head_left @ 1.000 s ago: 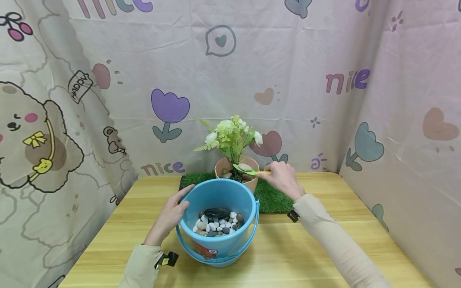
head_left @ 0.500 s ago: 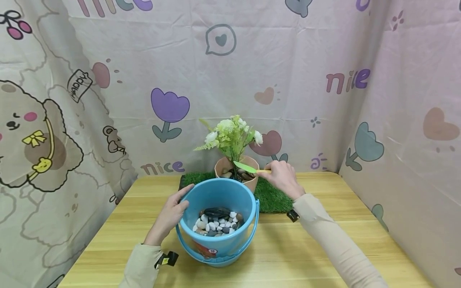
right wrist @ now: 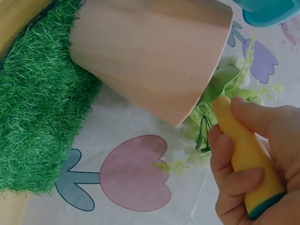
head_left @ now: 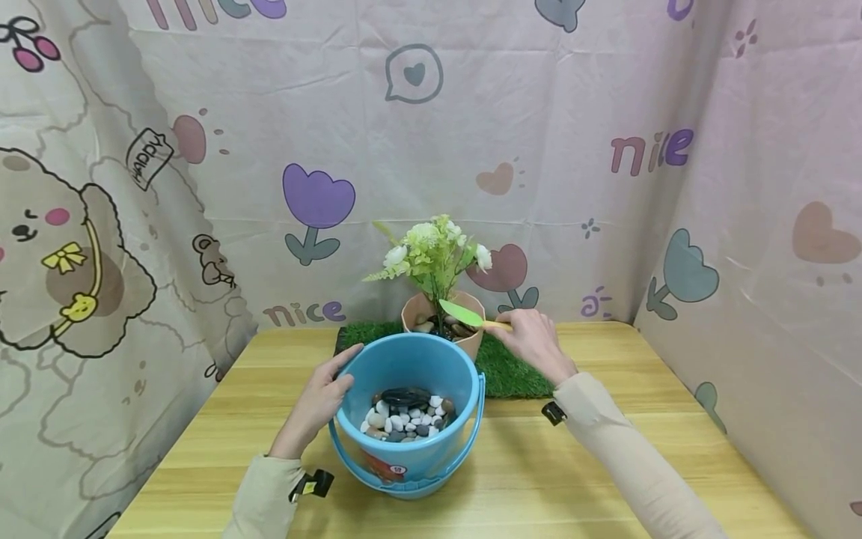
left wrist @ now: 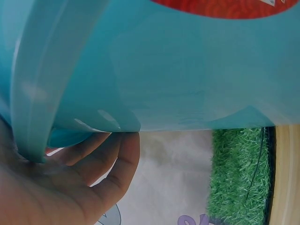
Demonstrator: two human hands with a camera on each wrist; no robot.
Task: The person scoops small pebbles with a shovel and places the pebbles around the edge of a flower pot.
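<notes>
In the head view, my right hand [head_left: 532,338] grips the yellow handle of a small garden trowel [head_left: 462,313]. The trowel's green blade is over the rim of a peach flowerpot [head_left: 475,346] and carries no stone. White flowers [head_left: 423,236] and several stones [head_left: 461,329] are in the pot. Curled fingers wrap the yellow handle [right wrist: 253,161] in the right wrist view. My left hand [head_left: 316,400] holds a blue bucket [head_left: 411,458] by its left rim, fingers against the outer wall in the left wrist view. White and dark pebbles [head_left: 404,423] lie inside the bucket.
Green artificial turf [head_left: 515,374] lies under the pot on the wooden table [head_left: 579,464]. The bucket's handle [head_left: 480,419] hangs down at its front. A printed cloth [head_left: 323,97] encloses the back and sides.
A pale stone on the trowel blade one second ago is gone from it by half a second ago. My right hand has since shifted slightly down and right; the left stays put.
</notes>
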